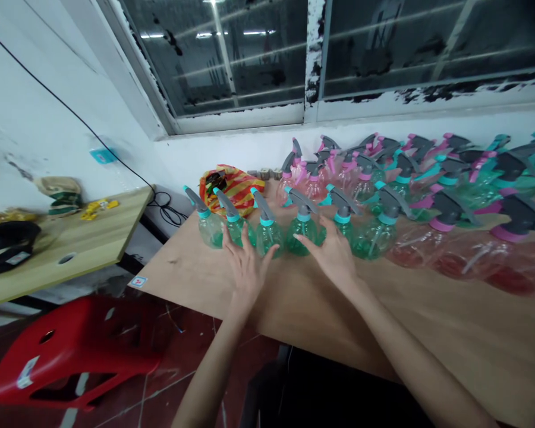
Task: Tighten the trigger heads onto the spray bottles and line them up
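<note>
Clear green spray bottles with grey and turquoise trigger heads stand upright in a front row on the wooden table (294, 291). My left hand (246, 264) has its fingers and thumb spread in front of the second spray bottle (234, 223) and third spray bottle (266, 230) from the left. Thumb and forefinger apart, my right hand (336, 258) is at the fourth spray bottle (302, 224) and fifth spray bottle (344, 224). Whether the fingertips touch the bottles, I cannot tell. Neither hand holds anything that I can see.
Pink spray bottles (446, 238) continue the row rightward, with several more pink and green ones behind. A red and yellow bag (245, 187) lies at the back left. Left of the table are a red stool (93, 333) and a second desk (98, 232); a window is behind.
</note>
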Action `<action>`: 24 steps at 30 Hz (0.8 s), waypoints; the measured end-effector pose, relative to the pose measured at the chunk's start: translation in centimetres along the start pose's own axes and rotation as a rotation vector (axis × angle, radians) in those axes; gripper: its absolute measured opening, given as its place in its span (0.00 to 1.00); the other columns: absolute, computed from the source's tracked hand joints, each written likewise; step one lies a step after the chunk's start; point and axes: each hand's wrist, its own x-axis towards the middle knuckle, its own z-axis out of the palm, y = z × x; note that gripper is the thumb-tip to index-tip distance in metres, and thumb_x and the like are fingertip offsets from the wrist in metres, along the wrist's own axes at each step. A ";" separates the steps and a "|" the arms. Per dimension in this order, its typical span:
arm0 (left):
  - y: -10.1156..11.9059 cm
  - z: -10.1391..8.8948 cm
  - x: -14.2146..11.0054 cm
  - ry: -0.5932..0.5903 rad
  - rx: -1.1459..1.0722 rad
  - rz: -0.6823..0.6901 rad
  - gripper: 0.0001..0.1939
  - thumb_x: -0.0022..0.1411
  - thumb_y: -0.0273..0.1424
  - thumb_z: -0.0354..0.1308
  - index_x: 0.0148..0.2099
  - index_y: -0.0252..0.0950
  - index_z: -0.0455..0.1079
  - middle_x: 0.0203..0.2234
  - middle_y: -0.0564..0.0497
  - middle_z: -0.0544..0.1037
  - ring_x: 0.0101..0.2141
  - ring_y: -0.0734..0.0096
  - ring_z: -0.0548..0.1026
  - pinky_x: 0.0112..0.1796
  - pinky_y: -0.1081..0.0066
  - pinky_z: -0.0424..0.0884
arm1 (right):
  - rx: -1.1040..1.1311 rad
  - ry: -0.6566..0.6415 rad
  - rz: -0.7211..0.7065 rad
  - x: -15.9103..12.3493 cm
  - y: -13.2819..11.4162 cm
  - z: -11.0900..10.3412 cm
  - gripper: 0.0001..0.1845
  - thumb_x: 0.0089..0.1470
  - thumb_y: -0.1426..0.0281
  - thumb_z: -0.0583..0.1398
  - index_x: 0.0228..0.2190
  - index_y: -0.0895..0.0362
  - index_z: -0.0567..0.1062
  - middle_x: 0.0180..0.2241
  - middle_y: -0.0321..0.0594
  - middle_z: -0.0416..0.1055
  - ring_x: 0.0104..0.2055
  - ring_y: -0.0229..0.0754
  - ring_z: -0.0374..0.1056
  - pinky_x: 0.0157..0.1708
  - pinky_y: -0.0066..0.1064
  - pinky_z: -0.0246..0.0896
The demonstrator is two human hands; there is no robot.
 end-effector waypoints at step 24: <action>-0.6 1.7 1.4 -0.092 -0.011 -0.054 0.50 0.56 0.54 0.60 0.71 0.39 0.40 0.69 0.38 0.25 0.67 0.37 0.33 0.59 0.39 0.47 | -0.246 0.028 -0.080 -0.5 -0.1 1.8 0.31 0.58 0.51 0.55 0.51 0.64 0.68 0.46 0.60 0.69 0.39 0.59 0.74 0.29 0.44 0.69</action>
